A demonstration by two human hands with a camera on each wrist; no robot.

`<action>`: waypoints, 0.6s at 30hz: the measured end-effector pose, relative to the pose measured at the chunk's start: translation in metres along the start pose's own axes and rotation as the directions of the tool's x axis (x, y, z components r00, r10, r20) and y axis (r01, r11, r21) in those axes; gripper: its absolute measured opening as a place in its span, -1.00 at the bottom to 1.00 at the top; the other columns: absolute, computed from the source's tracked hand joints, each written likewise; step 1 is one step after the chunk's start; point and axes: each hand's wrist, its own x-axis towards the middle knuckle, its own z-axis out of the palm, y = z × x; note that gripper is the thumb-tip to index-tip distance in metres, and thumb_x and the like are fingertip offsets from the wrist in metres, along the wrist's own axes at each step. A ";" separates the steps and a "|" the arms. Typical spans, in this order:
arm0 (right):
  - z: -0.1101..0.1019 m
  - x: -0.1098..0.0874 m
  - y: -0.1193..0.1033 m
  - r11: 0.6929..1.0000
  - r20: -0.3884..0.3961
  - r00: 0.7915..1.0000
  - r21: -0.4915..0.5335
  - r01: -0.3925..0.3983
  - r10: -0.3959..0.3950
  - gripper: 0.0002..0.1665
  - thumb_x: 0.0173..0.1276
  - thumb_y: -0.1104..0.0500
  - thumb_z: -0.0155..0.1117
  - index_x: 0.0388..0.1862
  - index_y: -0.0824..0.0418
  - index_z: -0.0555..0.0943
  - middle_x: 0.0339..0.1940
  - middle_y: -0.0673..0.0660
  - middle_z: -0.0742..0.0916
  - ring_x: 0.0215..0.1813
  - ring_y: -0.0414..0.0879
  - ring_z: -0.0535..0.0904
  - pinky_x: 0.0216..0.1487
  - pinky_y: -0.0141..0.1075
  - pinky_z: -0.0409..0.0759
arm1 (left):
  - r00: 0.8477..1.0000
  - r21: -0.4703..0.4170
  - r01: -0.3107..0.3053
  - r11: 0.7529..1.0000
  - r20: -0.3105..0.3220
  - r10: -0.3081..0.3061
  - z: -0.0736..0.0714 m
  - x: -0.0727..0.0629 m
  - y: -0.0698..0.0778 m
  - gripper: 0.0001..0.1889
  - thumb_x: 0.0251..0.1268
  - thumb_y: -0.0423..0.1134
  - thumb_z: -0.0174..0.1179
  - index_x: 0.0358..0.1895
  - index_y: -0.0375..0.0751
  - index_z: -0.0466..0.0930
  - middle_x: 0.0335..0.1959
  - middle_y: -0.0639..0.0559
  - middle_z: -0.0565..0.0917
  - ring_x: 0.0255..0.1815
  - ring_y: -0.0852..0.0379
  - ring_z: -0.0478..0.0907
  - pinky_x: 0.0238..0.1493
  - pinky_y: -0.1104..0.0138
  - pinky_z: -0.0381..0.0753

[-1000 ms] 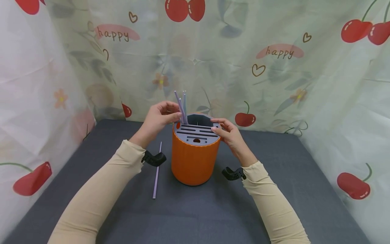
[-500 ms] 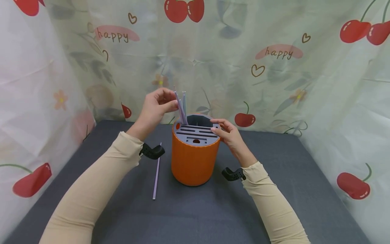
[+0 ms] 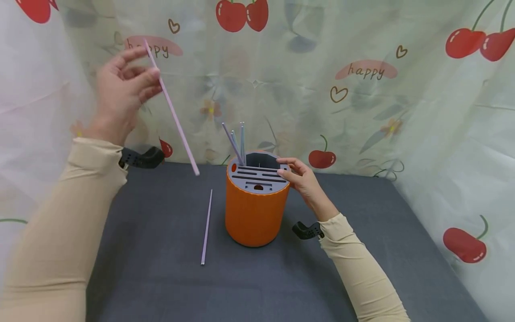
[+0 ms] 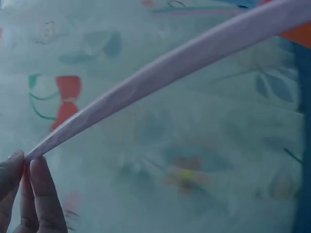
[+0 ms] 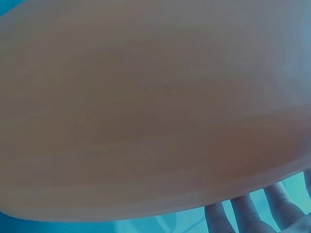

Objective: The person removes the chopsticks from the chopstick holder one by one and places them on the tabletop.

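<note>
Up at the left of the head view, my left hand (image 3: 122,87) pinches a thin light-purple chopstick (image 3: 175,117) near its upper end. It slants down toward the right, clear of the table. In the left wrist view the chopstick (image 4: 160,73) runs from the fingertips (image 4: 44,177) to the upper right. My right hand (image 3: 304,181) grips the top rim of an orange round knife and utensil holder (image 3: 254,217) with a grey slotted lid. Several chopsticks (image 3: 242,141) stand in its back left opening. The holder's wall (image 5: 146,121) fills most of the right wrist view.
Another purple chopstick (image 3: 206,230) lies on the dark grey table (image 3: 161,268), left of the holder. A printed curtain (image 3: 277,67) with cherries and leaves hangs behind and at both sides of the table.
My left hand has moved up and left from the holder, lifting a chopstick out of it. The chopsticks left inside have shifted slightly. My right hand stays on the rim.
</note>
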 end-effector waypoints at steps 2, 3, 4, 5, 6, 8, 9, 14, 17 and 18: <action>0.000 0.000 0.000 1.000 -0.002 1.000 -0.003 -0.001 0.001 -0.63 0.39 0.14 0.24 0.16 0.06 0.51 0.26 0.11 0.47 0.06 -0.08 0.52 0.05 -0.34 0.59 | 0.990 0.098 0.138 0.986 -0.011 -0.138 -0.025 0.000 -0.030 -0.48 0.05 -0.55 0.34 0.15 -0.18 0.57 -0.42 -0.04 0.65 -0.45 0.13 0.67 -0.35 0.39 0.73; 0.000 -0.001 -0.001 1.000 -0.004 1.000 -0.001 -0.001 0.001 -0.63 0.39 0.14 0.24 0.16 0.06 0.51 0.26 0.10 0.47 0.07 -0.08 0.52 0.06 -0.33 0.59 | 0.980 0.170 0.200 0.965 -0.014 -0.201 -0.038 -0.001 -0.049 -0.45 0.10 -0.53 0.32 0.21 -0.17 0.53 -0.45 0.01 0.67 -0.47 0.17 0.67 -0.36 0.42 0.72; 0.000 0.000 0.000 1.000 -0.003 1.000 -0.001 -0.001 0.001 -0.63 0.39 0.14 0.24 0.16 0.06 0.51 0.27 0.09 0.47 0.09 -0.08 0.52 0.06 -0.33 0.59 | 0.967 0.230 0.250 0.940 -0.009 -0.255 -0.051 -0.004 -0.068 -0.42 0.14 -0.52 0.29 0.29 -0.18 0.47 -0.46 0.04 0.67 -0.46 0.20 0.68 -0.35 0.43 0.72; 0.000 0.000 0.000 1.000 -0.001 1.000 -0.001 0.000 0.000 -0.63 0.39 0.15 0.24 0.15 0.06 0.51 0.28 0.09 0.46 0.10 -0.08 0.51 0.07 -0.33 0.59 | 0.952 0.303 0.295 0.906 -0.010 -0.307 -0.064 -0.007 -0.089 -0.40 0.19 -0.50 0.27 0.34 -0.19 0.41 -0.47 0.09 0.67 -0.46 0.24 0.67 -0.35 0.45 0.71; 0.000 0.000 0.000 1.000 0.000 1.000 0.001 0.000 0.000 -0.64 0.39 0.15 0.24 0.15 0.06 0.52 0.28 0.08 0.46 0.10 -0.08 0.51 0.07 -0.33 0.59 | 0.935 0.380 0.331 0.864 -0.008 -0.355 -0.077 -0.011 -0.108 -0.38 0.24 -0.48 0.24 0.39 -0.20 0.35 -0.48 0.14 0.68 -0.45 0.27 0.67 -0.34 0.46 0.70; 0.000 0.000 0.001 1.000 -0.001 1.000 0.005 0.002 -0.002 -0.65 0.39 0.16 0.24 0.14 0.05 0.52 0.28 0.09 0.46 0.09 -0.08 0.52 0.06 -0.33 0.59 | 0.896 0.480 0.397 0.783 -0.017 -0.444 -0.098 -0.020 -0.143 -0.38 0.30 -0.45 0.20 0.43 -0.27 0.26 -0.48 0.19 0.68 -0.42 0.30 0.67 -0.29 0.45 0.71; 0.000 0.000 0.001 1.000 0.000 1.000 0.006 0.003 -0.003 -0.66 0.39 0.17 0.23 0.13 0.04 0.53 0.28 0.09 0.46 0.08 -0.08 0.52 0.06 -0.34 0.60 | 0.875 0.512 0.426 0.746 -0.026 -0.483 -0.107 -0.025 -0.159 -0.38 0.31 -0.45 0.20 0.43 -0.29 0.25 -0.46 0.19 0.68 -0.41 0.30 0.67 -0.26 0.43 0.72; 0.000 0.000 0.003 1.000 -0.007 1.000 0.005 0.008 -0.008 -0.68 0.40 0.18 0.22 0.12 0.03 0.53 0.25 0.11 0.48 0.02 -0.09 0.54 0.02 -0.35 0.61 | 0.784 0.598 0.532 0.600 -0.081 -0.615 -0.133 -0.050 -0.215 -0.40 0.29 -0.48 0.20 0.40 -0.37 0.28 -0.41 0.08 0.67 -0.42 0.30 0.64 -0.28 0.40 0.73; -0.001 0.000 0.002 1.000 -0.009 1.000 0.000 0.010 -0.010 -0.67 0.39 0.17 0.23 0.12 0.04 0.53 0.26 0.12 0.48 0.05 -0.08 0.52 0.02 -0.35 0.60 | 0.748 0.619 0.564 0.547 -0.104 -0.655 -0.138 -0.059 -0.233 -0.41 0.26 -0.51 0.21 0.37 -0.41 0.30 -0.43 0.06 0.65 -0.48 0.31 0.62 -0.36 0.42 0.72; -0.001 0.000 0.002 1.000 -0.008 1.000 -0.002 0.010 -0.010 -0.67 0.39 0.17 0.23 0.12 0.04 0.53 0.27 0.11 0.47 0.08 -0.09 0.51 0.03 -0.35 0.60 | 0.746 0.628 0.565 0.535 -0.113 -0.656 -0.138 -0.060 -0.236 -0.42 0.25 -0.52 0.21 0.36 -0.43 0.32 -0.44 0.05 0.65 -0.50 0.31 0.62 -0.38 0.42 0.72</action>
